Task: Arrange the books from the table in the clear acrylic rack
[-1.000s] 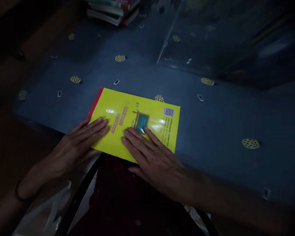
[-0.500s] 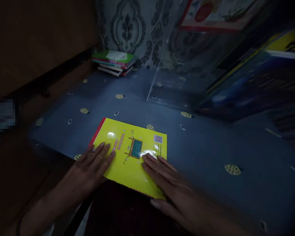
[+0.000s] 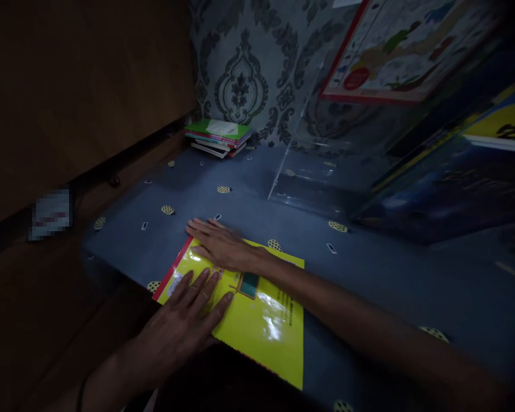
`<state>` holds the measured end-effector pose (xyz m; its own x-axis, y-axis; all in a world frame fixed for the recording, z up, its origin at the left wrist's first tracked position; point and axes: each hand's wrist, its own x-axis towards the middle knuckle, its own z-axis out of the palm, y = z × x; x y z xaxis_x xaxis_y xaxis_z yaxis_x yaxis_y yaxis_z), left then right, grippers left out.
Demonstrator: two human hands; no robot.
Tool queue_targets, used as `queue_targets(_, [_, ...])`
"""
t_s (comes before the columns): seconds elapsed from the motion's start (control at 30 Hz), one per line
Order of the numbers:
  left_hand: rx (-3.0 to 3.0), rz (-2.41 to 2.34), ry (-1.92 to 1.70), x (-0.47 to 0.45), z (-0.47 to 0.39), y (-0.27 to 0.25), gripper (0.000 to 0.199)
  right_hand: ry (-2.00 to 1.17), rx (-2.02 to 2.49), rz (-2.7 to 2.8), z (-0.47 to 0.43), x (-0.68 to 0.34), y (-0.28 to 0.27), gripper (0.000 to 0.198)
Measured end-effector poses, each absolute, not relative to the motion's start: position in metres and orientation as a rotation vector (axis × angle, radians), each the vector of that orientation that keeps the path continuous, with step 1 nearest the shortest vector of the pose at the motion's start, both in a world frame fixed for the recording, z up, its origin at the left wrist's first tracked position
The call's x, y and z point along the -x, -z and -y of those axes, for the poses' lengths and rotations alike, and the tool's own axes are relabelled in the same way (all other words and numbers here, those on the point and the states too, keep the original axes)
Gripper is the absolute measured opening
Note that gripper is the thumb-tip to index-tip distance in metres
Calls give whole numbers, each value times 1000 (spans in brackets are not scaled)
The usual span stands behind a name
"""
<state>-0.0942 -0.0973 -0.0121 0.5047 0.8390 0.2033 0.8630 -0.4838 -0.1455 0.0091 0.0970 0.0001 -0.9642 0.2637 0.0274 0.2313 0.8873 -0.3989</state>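
A yellow book (image 3: pixel 257 326) with a red spine strip lies flat at the table's front edge, its near side jutting slightly past it. My left hand (image 3: pixel 193 309) rests on its lower left part, fingers spread. Across the top of the cover reaches my right arm, and my right hand (image 3: pixel 218 243) lies flat on the upper left corner, fingertips past the spine. Part of a small green chalkboard picture (image 3: pixel 248 284) shows beneath my right forearm. Neither hand grips anything.
A patterned blue cloth covers the table (image 3: pixel 206 209). A stack of books (image 3: pixel 218 137) sits at the back by the wall. To the right stand a clear plastic holder (image 3: pixel 278 177), a red-edged picture book (image 3: pixel 386 57) and large dark books (image 3: pixel 446 177). Brown wooden panelling (image 3: pixel 86 86) rises at left.
My right hand has moved from the book's right side to its upper left corner. My left hand stays on the lower left. The view has shifted, so everything sits lower and further right.
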Motion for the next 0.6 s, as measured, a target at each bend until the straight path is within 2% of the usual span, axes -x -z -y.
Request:
queue_targets(0.27, [2509, 1446, 209, 99, 94, 22, 65, -519, 632, 2903, -95, -97, 8, 61])
queue_targets(0.4, [2533, 1239, 372, 116, 84, 23, 51, -639, 752, 2866, -70, -152, -1, 61])
queue_targets(0.53, [2476, 1302, 784, 130, 72, 28, 44, -892, 768, 2591, -47, -201, -9, 45])
queue_targets(0.6, [2432, 1396, 1018, 135, 65, 31, 43, -1081, 701, 2449, -41, -214, -10, 44])
